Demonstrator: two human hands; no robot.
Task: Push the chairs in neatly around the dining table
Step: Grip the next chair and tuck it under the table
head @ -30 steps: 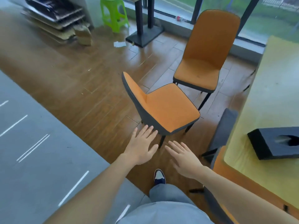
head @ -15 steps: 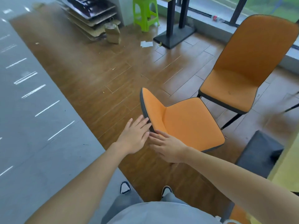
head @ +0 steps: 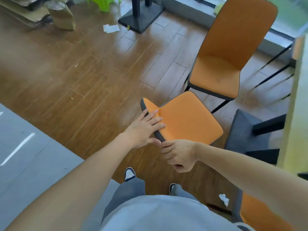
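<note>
— What are we looking at, material by material?

— We see a near chair point(head: 186, 119) with a smooth orange seat and backrest, edged and backed in dark grey, its shell curved in one piece. It stands on a glossy brown plank floor point(head: 83, 72), which meets a pale grey matt surface point(head: 25, 147) at lower left. A second chair point(head: 233, 52) of the same orange and grey, on thin black legs, stands just beyond it, facing us. The pale yellow-green table point(head: 298, 114) runs down the right edge, with a dark grey chair back point(head: 245, 135) tucked beside it.

— And our hands?

— Our left hand point(head: 143, 129) lies over the top edge of the near chair's backrest, fingers stretched across onto the orange face, thumb below the grey rim. Our right hand point(head: 180, 154) curls round the backrest's nearer corner, fingers folded under, gripping it.

— Where does the near chair stand?

— Out on the planks, well apart from the table, its seat pointing toward the table.

— Anything else?

— A scrap of white paper point(head: 110, 28), a black post base point(head: 141, 15) and a green plastic stool point(head: 103, 2) at the far end.
</note>
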